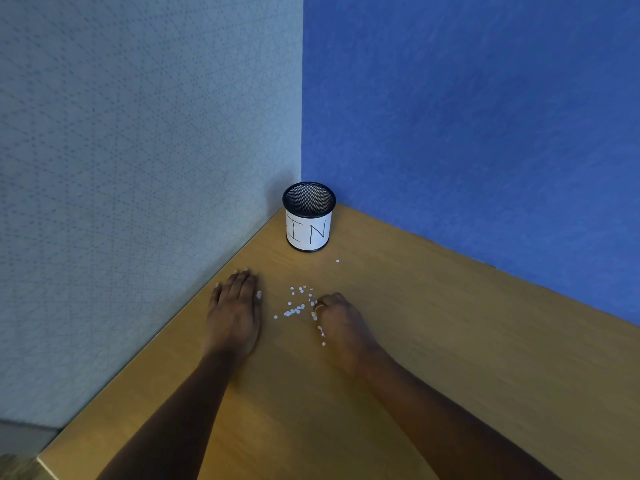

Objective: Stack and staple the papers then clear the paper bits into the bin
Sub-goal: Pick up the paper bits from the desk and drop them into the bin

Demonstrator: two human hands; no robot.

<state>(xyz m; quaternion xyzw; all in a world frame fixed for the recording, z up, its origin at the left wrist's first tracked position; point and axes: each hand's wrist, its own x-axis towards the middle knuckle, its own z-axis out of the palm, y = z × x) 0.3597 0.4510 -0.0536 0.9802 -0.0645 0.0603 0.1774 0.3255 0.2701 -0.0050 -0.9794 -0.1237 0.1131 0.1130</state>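
Step in hand: clearing the paper bits; no stacked or stapled papers and no stapler are in view, so I judge this the last part of the task.
Left hand [234, 308]: lies flat on the wooden desk [450, 341], palm down, fingers spread and straight, holding nothing, just left of the bits.
Right hand [341, 323]: knuckles up, fingers curled under and bunched at the right edge of the scatter; a few bits sit against it, but whether any are pinched inside I cannot tell.
Paper bits [294, 310]: small white punched dots, loose on the desk between the two hands; roughly two dozen, too small to count exactly, plus one stray dot [337, 260] nearer the bin.
Bin [309, 216]: one black mesh cup with a white handwritten label, upright in the corner where the grey and blue partitions meet, beyond the bits and apart from them.
Next move: likely herding the dots into one pile, lifting them and carrying them over the rim; they are light and will scatter easily.
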